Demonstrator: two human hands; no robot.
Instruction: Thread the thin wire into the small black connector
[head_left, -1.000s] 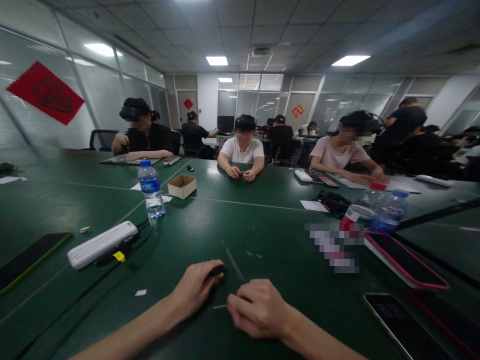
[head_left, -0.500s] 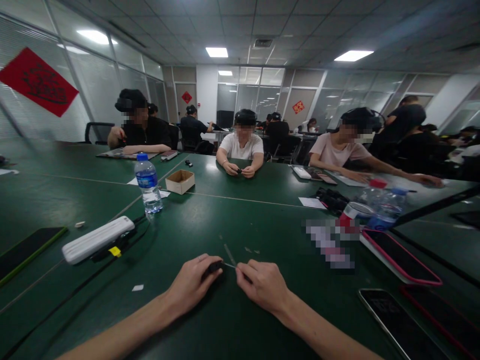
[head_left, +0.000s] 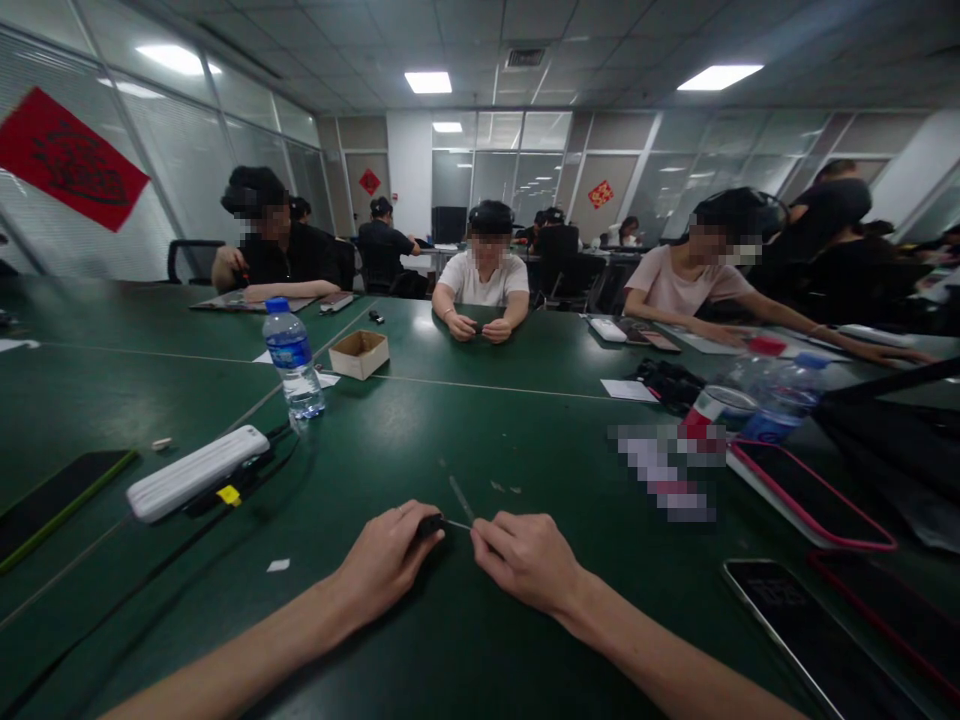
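1. A white power bank (head_left: 199,472) lies on the green desk (head_left: 375,650).
2. The left hand (head_left: 382,560) grips a small black piece (head_left: 430,525), partly hidden by its fingers.
3. A thin rod (head_left: 457,525) spans the hands, reaching the black piece; whether it is fixed there, and how much is done or left, I cannot tell.
4. The right hand (head_left: 529,562) pinches the rod's other end.

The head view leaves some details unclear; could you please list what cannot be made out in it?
Black object in the left hand: head view, its shape mostly hidden by fingers.
Thin rod: head view, too small to tell whether the right hand grips or only touches it.
Dark item: head view, cut off by the right edge.
Pale item: head view, hidden by pixelation.
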